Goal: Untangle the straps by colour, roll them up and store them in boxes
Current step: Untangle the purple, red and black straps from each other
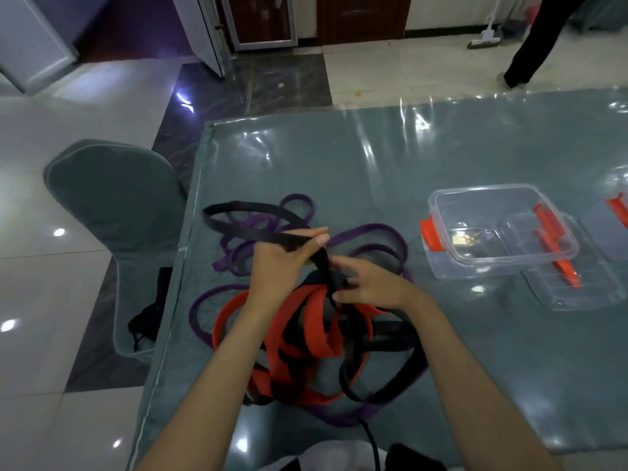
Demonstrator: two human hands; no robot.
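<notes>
Straps of three colours lay knotted together on a grey counter (475, 158) covered in clear plastic, seen from above by a camera on the person's head. One black strap (258, 229), one red strap (316, 328) and one purple strap (370, 231) could be counted by colour, though whether each colour was a single length could not be told from the heap. The left hand (278, 266) was raised above the pile with its fingers (319, 239) curled tight round the black strap, lifting a loop of it clear toward the far left. The right hand (370, 287) sat just beside it, lower, its fingers (343, 266) pinching the same black strap where it dropped into the red coils. Judging by the scene, the work was at an early stage: the black strap was only partly freed, the red and purple remained tangled, nothing had been rolled, and nothing had been stored. To the right, well apart from the heap, one clear box (503, 229) with orange clasps stood empty, resting partly on what looked like a clear lid (577, 287); another orange clasp (618, 212) at the frame's right edge suggested a second box, mostly out of view. A grey covered chair (112, 205) stood at the counter's left side.
</notes>
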